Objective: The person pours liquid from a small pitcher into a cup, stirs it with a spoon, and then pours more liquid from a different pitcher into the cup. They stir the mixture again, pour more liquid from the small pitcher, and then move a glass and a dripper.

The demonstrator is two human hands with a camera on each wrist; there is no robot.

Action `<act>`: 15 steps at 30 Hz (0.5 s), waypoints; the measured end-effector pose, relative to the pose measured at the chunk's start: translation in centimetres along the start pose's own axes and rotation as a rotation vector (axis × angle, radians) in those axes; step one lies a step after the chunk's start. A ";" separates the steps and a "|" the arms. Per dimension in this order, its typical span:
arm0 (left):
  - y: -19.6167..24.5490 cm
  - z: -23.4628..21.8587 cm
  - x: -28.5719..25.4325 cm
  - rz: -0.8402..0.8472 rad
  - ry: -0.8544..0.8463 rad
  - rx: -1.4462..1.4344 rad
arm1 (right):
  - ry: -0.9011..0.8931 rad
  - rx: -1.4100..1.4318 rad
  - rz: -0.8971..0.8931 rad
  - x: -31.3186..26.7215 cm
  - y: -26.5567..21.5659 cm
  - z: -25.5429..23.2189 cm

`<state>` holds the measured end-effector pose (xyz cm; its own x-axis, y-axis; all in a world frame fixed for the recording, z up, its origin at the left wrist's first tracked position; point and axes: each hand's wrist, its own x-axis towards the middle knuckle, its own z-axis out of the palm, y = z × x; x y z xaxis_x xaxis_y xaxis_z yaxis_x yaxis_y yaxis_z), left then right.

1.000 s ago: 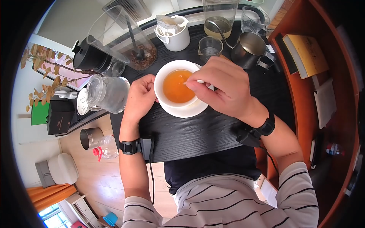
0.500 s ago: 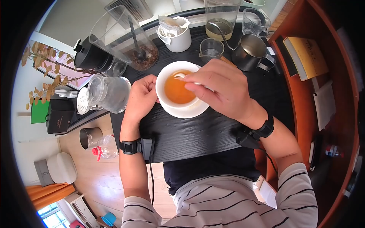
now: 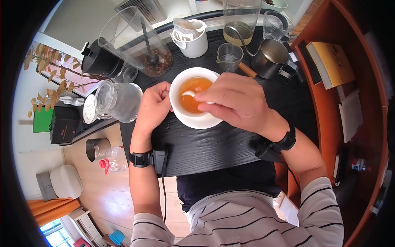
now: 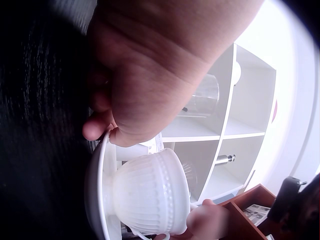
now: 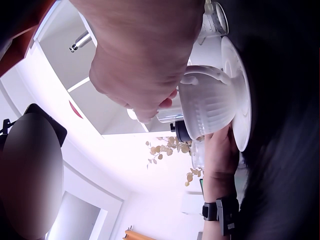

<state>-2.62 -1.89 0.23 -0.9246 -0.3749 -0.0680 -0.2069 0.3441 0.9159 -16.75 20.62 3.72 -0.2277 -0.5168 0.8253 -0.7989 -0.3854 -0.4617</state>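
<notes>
A white cup of amber liquid stands on a white saucer at the middle of the black table. My right hand pinches a small white spoon over the cup, its bowl end at the liquid. At the saucer's left edge, my left hand pinches the rim between thumb and fingers, as the left wrist view shows. Ribbed sides and a handle of the cup appear in the right wrist view. Part of the spoon's handle hides behind the right fingers.
Left of the hands stand a lidded glass jar and a tilted clear container with a black scoop. Behind the cup are a white canister, a small glass beaker and a steel kettle. A wooden shelf borders the right.
The spoon's bowl end has swung from the cup's right side round to its upper left, then lower left. My right hand has shifted slightly toward me; the left keeps its place.
</notes>
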 end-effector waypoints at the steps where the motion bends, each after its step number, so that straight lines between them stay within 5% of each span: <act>1: 0.1 0.0 0.0 -0.005 -0.001 0.012 | 0.000 0.000 -0.001 0.1 0.0 -0.1; 7: 0.5 0.1 -0.1 -0.016 0.005 0.016 | 0.028 -0.174 0.054 0.3 0.2 -1.1; 15: 0.1 0.1 -0.1 -0.006 0.008 0.004 | -0.033 0.021 -0.007 0.1 -0.1 -0.6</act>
<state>-2.59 -1.75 0.30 -0.9208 -0.3837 -0.0699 -0.2133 0.3454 0.9139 -17.04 21.07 3.99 -0.2034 -0.5388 0.8175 -0.7883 -0.4051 -0.4631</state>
